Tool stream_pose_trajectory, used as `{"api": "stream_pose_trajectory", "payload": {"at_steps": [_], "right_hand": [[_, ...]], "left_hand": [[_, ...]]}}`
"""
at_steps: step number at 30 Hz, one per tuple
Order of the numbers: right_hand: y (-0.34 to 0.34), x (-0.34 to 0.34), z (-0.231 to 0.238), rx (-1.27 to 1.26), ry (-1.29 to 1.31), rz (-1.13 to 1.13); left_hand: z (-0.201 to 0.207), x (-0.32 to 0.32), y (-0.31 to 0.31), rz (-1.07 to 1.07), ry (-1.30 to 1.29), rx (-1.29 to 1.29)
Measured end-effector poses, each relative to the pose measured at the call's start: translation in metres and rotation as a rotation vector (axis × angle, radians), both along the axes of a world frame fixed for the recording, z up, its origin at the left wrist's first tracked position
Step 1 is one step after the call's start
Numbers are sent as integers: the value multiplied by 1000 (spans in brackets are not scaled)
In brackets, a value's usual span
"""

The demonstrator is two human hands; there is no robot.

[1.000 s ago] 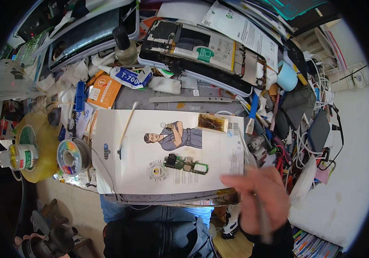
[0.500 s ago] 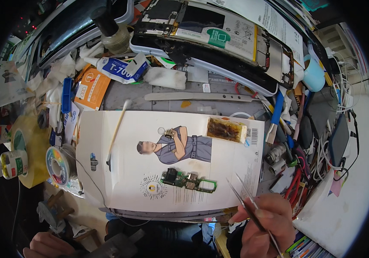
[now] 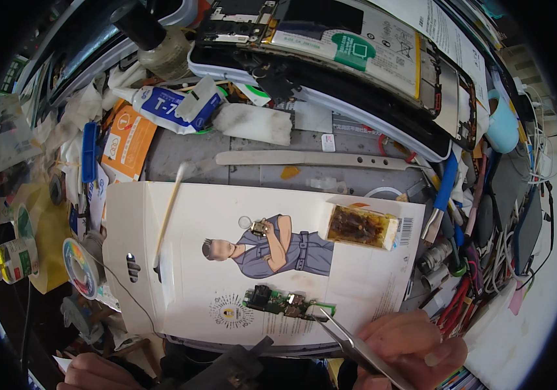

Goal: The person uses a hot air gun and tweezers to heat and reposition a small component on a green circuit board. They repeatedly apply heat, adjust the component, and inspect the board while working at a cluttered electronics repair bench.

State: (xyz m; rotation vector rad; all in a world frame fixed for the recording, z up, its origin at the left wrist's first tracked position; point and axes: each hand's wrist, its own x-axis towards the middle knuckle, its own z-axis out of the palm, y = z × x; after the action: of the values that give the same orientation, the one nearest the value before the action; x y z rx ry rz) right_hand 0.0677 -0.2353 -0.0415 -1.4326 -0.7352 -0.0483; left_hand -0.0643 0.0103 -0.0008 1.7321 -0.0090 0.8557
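My right hand (image 3: pixel 408 344) pinches a pair of metal tweezers (image 3: pixel 355 348) at the lower right. Their tips reach the right end of a small green circuit board (image 3: pixel 291 304); whether they grip it cannot be told. The board lies on a white printed card (image 3: pixel 181 279) showing a drawn figure. Knuckles up, my left hand (image 3: pixel 100 372) is curled closed at the lower left edge, and whatever is inside is hidden. Close to it, a blurred dark grey tool-like thing (image 3: pixel 226 364) points up and right toward the card.
A brown-stained block (image 3: pixel 360 225) and a cotton swab (image 3: pixel 169 218) lie on the card. Behind are a flat metal strip (image 3: pixel 304 159), a blue-and-white tube (image 3: pixel 178 107) and an opened phone (image 3: pixel 382 52). A wire spool (image 3: pixel 80 266) stands left; tools and cables (image 3: pixel 454 260) crowd the right.
My right hand has brought the tweezers left, their tips now at the board's right end. The dark tool-like thing extends farther up and right. The whole view has shifted slightly.
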Motion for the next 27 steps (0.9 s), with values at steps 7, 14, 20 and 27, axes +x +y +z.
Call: {"api": "stream_pose_trajectory", "payload": {"at_steps": [7, 14, 20, 27], "right_hand": [[1, 1, 3, -94, -37, -7], [11, -5, 7, -93, 58, -123], [13, -6, 8, -103, 77, -138], [13, -4, 8, -117, 62, -125]], "left_hand": [[9, -4, 0, -63, 150, 23], [5, -3, 0, -82, 106, 21], [8, -3, -1, -89, 162, 32], [6, 0, -3, -89, 156, 39]]}}
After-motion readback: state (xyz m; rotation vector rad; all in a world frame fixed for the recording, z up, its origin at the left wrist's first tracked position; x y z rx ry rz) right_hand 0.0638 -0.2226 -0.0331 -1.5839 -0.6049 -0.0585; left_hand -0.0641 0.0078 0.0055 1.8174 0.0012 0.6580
